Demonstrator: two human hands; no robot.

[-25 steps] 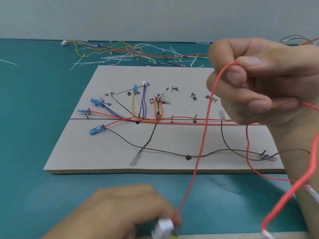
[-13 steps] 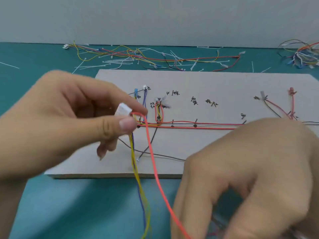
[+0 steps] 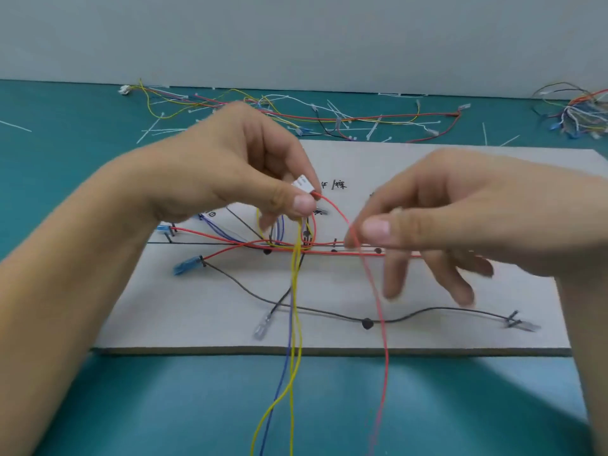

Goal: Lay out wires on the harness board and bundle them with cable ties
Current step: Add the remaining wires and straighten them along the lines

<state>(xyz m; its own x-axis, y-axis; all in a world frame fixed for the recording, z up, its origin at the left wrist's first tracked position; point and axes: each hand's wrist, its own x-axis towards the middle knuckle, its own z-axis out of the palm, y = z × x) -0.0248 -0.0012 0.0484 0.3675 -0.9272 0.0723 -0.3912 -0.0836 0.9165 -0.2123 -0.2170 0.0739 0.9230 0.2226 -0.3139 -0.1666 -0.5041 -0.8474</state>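
white connector [image 3: 302, 185] stayed pinched in the left grip [image 3: 230, 172] above the harness board [image 3: 444, 334], shifted slightly right. its red wire [image 3: 373, 287] and yellow and blue wires [image 3: 293, 324] trailed off the near edge. the right grip [image 3: 460, 218] had risen, thumb against the red wire; whether it pinched was unclear. routing probably followed. teal counter [image 3: 65, 143], loose wires and cable ties [image 3: 329, 118], grey wall [image 3: 296, 37] behind.

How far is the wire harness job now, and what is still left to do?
Done: several routed wires lie on the harness board. In hand: the left hand pinches a white connector with hanging yellow and blue wires; the right hand seems to pinch its loose red wire. Left: laying these down, then bundling; the cable ties lie loose behind the board.
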